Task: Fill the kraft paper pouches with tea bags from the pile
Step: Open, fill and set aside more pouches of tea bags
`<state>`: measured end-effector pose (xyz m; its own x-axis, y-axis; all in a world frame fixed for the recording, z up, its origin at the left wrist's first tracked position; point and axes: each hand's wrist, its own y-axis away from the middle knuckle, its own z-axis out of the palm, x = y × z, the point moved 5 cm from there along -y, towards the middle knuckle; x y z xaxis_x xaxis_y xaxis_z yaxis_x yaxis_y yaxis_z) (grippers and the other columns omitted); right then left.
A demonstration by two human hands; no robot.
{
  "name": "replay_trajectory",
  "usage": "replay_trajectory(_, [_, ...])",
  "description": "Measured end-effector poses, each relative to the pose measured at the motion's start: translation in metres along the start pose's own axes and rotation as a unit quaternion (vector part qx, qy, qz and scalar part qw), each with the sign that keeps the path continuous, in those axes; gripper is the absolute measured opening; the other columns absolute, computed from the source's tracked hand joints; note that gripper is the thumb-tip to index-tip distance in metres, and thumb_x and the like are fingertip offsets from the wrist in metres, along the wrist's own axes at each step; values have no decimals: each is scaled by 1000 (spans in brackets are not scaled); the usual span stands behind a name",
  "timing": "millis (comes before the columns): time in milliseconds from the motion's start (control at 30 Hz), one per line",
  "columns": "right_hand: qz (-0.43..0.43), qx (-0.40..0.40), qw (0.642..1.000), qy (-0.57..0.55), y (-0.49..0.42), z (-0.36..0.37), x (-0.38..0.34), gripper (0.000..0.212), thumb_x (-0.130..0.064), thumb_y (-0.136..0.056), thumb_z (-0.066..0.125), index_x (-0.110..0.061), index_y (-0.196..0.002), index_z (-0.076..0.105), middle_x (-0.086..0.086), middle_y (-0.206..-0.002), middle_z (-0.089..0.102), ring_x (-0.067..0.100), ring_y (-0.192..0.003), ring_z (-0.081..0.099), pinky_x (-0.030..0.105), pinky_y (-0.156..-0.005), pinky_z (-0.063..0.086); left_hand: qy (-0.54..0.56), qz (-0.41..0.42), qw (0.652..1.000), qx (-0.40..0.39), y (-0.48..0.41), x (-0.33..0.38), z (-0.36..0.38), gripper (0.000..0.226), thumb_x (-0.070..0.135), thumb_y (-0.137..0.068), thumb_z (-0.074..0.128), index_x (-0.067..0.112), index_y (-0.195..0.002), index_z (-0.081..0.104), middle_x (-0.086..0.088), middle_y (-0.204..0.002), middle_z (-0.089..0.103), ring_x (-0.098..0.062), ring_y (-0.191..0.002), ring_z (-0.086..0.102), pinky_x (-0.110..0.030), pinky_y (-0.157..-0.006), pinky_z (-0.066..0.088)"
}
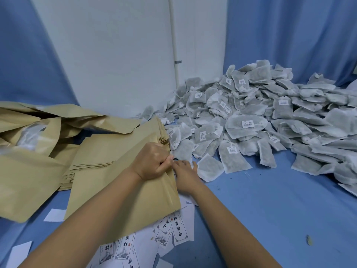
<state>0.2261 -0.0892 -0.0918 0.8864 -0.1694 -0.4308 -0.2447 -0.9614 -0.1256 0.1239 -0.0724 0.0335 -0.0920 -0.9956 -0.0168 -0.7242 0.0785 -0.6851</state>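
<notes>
grip of l hand point(152, 161) tight on kraft pouch point(160, 202) edge; r hand point(185, 176) at mouth, unclear

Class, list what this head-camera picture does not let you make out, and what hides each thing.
Contents of the kraft pouch: head view, opaque paper, and the left hand grips its mouth.
Fingertips of the right hand: head view, tucked behind the left hand.
Sticker print on the tea bag pile: head view, too small.
Pile's far side: cut off by the right edge.
</notes>
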Motion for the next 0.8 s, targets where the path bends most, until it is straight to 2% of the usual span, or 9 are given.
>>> replay_trajectory(100, [2, 75, 997, -27, 0, 0, -12, 34, -30, -89, 49, -29, -123, 51, 0, -116, 60, 23, -111, 53, 42, -107, 27, -9, 2, 1000, -7, 1, 0, -2, 46, 13, -88, 42, 5, -43, 41, -10, -40, 36, -26, -36, 30, -32, -42, 39])
replay_trajectory(200, [-4, 103, 980, -169, 7, -14, -20, 17, -31, -90, 50, -26, -106, 55, -1, -95, 65, 21, -88, 62, 38, -78, 50, 0, 2, 1000, -1, 0, 0, -6, 44, 12, -88, 43, 7, -44, 43, -10, -40, 37, -25, -36, 29, -31, -42, 39])
replay_trajectory(300, [97, 249, 913, -308, 17, -45, 2, 45, -44, -74, 63, -31, -115, 53, -7, -98, 64, 12, -84, 60, 27, -66, 48, -8, -3, 1000, 0, 3, -4, -8, 45, 14, -88, 42, 5, -44, 43, -10, -40, 39, -25, -36, 32, -32, -40, 39])
replay_trajectory(367, [198, 310, 898, -241, 23, -62, 30, 58, -49, -65, 65, -21, -115, 54, 1, -104, 65, 18, -91, 58, 27, -71, 46, -9, -10, 1000, 2, 4, -7, -9, 47, 15, -89, 40, 5, -43, 40, -10, -40, 37, -25, -36, 30, -33, -40, 38])
replay_trajectory(500, [298, 51, 951, -62, 21, -39, 66, 80, -57, -70, 61, -21, -138, 38, 11, -145, 35, 33, -137, 26, 47, -108, 26, -9, -6, 1000, 7, 5, -5, -7, 47, 14, -89, 40, 5, -42, 37, -10, -39, 34, -23, -36, 27, -33, -40, 39])
replay_trajectory(600, [253, 37, 965, -59, 20, -29, 61, 79, -45, -69, 67, -24, -138, 35, 11, -130, 46, 32, -122, 43, 39, -97, 41, -13, 3, 1000, 1, 4, 0, -2, 46, 14, -88, 42, 5, -42, 38, -9, -39, 34, -24, -36, 28, -29, -41, 38])
replay_trajectory(700, [210, 132, 966, -77, 24, -39, 47, 62, -33, -65, 72, -20, -122, 52, 8, -111, 54, 27, -101, 53, 29, -74, 44, -21, 10, 1000, -10, 2, 3, 1, 45, 14, -87, 42, 6, -43, 40, -8, -40, 35, -26, -37, 29, -25, -46, 34])
replay_trajectory(767, [190, 249, 886, -342, 32, -52, 46, 41, -27, -65, 75, -16, -102, 61, 7, -97, 63, 24, -85, 59, 24, -61, 46, -29, 10, 999, -8, 3, 3, 2, 43, 14, -87, 42, 7, -44, 39, -7, -42, 35, -25, -39, 28, -24, -48, 29])
replay_trajectory(800, [153, 261, 773, -558, 34, -55, 41, 36, -20, -69, 75, -14, -102, 64, 9, -98, 68, 24, -86, 63, 24, -61, 50, -31, 6, 1000, -3, 4, 2, 2, 42, 14, -87, 41, 7, -45, 39, -7, -44, 35, -24, -40, 28, -24, -48, 26])
